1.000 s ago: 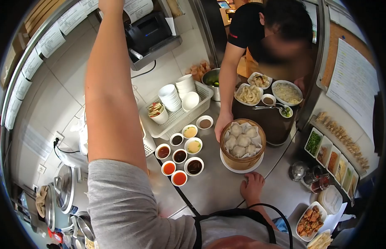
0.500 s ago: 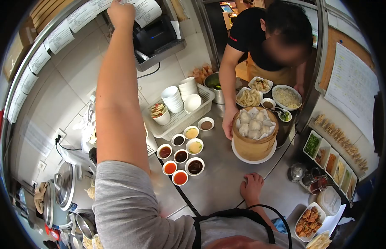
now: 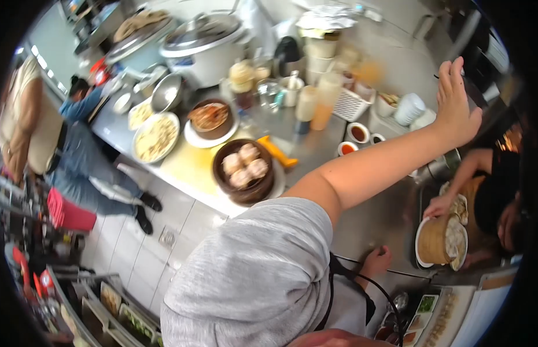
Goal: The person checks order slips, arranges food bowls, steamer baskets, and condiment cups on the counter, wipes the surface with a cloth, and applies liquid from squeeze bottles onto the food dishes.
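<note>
My left hand (image 3: 456,104) is raised in the air with its fingers apart and holds nothing; it hovers near a stack of white bowls (image 3: 409,107). My right hand (image 3: 376,260) rests on the steel counter (image 3: 384,214) near its front edge, holding nothing. To its right a co-worker's hand (image 3: 439,205) grips a bamboo steamer of dumplings (image 3: 439,240) on a white plate. A dark steamer with three dumplings (image 3: 243,168) stands on the counter below my left arm.
Sauce bowls (image 3: 356,133), a white basket (image 3: 350,104), cups and a rice cooker (image 3: 202,43) crowd the counter. Plates of food (image 3: 156,136) lie beside them. Another person (image 3: 55,133) stands on the tiled floor at the left. Condiment trays (image 3: 425,312) are at the bottom right.
The view has swung round to the left. My left hand has come off the paper at the ticket printer and is now open in the air. The co-worker still holds the steamer.
</note>
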`<action>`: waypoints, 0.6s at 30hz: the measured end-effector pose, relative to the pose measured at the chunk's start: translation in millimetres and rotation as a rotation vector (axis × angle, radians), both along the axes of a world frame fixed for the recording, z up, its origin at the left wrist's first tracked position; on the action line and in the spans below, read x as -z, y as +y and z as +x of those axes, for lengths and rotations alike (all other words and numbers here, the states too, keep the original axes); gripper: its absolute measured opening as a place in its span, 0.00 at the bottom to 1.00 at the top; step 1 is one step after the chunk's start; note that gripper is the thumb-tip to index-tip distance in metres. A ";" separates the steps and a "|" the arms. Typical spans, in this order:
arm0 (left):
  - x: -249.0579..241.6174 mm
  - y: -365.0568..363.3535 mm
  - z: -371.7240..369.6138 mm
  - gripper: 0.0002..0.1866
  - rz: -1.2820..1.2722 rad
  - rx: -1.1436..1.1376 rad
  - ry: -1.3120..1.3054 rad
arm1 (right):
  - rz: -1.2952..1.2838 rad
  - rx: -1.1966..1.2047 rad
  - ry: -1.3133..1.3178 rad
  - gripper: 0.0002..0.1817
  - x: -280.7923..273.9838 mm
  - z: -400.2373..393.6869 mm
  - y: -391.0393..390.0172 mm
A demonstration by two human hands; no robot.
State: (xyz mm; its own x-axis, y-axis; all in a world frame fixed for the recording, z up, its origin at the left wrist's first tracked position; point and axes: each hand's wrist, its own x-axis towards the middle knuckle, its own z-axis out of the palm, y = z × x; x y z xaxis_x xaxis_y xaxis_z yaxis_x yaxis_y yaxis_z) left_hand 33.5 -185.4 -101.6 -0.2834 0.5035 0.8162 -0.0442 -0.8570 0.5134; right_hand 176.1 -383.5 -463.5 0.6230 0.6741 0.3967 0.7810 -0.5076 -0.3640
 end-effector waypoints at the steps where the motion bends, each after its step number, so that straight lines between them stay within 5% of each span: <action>1: -0.9 -8.3 -25.1 0.43 0.063 -0.042 -0.023 | 0.000 -0.006 -0.010 0.12 0.0 1.8 0.0; 7: -5.6 -59.7 -218.9 0.34 0.242 -0.366 0.124 | -0.032 -0.008 -0.067 0.12 -15.1 -16.4 -4.5; 9: -0.1 -84.3 -288.7 0.26 0.078 -0.433 0.107 | -0.004 -0.028 -0.076 0.12 -10.2 -12.7 -6.8; 10: 6.3 -93.8 -336.4 0.27 0.070 -0.177 0.170 | 0.000 -0.029 -0.072 0.12 -10.7 -13.6 -7.5; 12: 40.1 -105.2 -403.5 0.19 -0.179 -0.310 0.117 | 0.047 -0.032 -0.009 0.12 -11.1 -11.8 -6.2; 13: 56.0 -115.0 -429.5 0.19 -0.513 -0.312 -0.009 | 0.089 -0.036 0.049 0.12 -10.2 -8.0 -5.4; 15: 131.1 -104.1 -501.2 0.07 -0.824 -0.144 -0.001 | 0.209 -0.091 0.130 0.12 -6.6 -1.0 1.8; 16: 170.3 -106.8 -522.3 0.09 -1.035 -0.181 0.188 | 0.284 -0.145 0.151 0.12 -4.0 2.3 9.5; 18: 258.3 -103.1 -541.3 0.14 -1.452 -0.199 -0.011 | 0.437 -0.282 0.253 0.12 -13.5 -12.0 24.7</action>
